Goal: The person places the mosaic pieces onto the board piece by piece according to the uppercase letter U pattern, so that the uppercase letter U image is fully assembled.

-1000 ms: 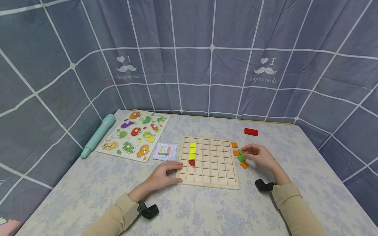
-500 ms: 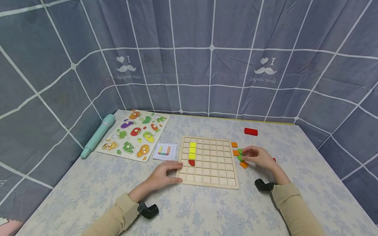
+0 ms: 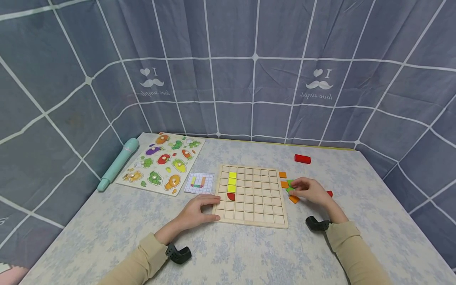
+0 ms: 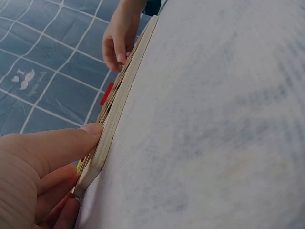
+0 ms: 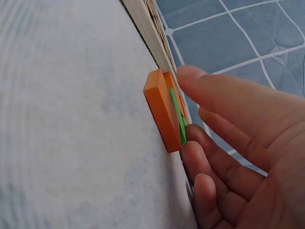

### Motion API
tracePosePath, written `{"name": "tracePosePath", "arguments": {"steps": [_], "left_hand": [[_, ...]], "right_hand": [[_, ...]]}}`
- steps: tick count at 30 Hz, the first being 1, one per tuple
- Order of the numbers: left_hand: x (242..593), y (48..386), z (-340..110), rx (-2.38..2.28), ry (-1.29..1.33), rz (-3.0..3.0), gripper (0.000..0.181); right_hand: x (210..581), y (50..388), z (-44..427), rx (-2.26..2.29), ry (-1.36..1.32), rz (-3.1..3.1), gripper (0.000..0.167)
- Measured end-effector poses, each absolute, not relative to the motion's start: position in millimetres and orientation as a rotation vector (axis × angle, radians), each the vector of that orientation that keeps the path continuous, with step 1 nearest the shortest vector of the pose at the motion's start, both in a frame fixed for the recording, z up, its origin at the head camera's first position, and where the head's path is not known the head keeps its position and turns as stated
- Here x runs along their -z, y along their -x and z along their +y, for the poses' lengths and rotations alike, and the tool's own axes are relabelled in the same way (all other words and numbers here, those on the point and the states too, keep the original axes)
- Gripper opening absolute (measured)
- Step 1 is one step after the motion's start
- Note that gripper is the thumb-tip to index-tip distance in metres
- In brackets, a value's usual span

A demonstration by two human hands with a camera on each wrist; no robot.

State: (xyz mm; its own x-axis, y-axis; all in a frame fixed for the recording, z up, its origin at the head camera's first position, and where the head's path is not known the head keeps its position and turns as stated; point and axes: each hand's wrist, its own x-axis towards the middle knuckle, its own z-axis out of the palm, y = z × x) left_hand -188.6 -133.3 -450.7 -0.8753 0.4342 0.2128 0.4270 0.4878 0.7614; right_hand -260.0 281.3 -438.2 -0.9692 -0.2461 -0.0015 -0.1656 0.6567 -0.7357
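Lying partly hidden: green tiles (image 3: 289, 190), red piece (image 3: 330, 193).

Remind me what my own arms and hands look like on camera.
Both the left hand and the right hand are bare, without gloves. The left sleeve and right sleeve are plain beige with folded cuffs. A curved black device sits at each wrist: left device, right device.

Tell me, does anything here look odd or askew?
Yes: the lettering on the curtain reads backwards. The orange tiles and green tiles lie at differing angles beside the wooden board, unlike the neat yellow tiles on it. I see nothing spilled or damaged.
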Motion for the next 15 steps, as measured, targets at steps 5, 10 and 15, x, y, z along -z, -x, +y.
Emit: {"name": "tracePosePath", "arguments": {"steps": [5,10,15], "left_hand": [[451.2,188.7,-133.9,-1.374,-0.789,2.707,0.054],[451.5,188.8,-134.0,-1.377,-0.789,2.708,0.054],[451.9,188.7,-133.8,-1.38,-0.788,2.711,0.053]], "right_hand": [[439.4,259.4,279.1,1.193,0.313,2.789,0.043],[440.2,259.5,276.4,1.16,0.273,2.836,0.044],[440.0,259.5,273.4,1.134,0.233,2.859,0.04]]}}
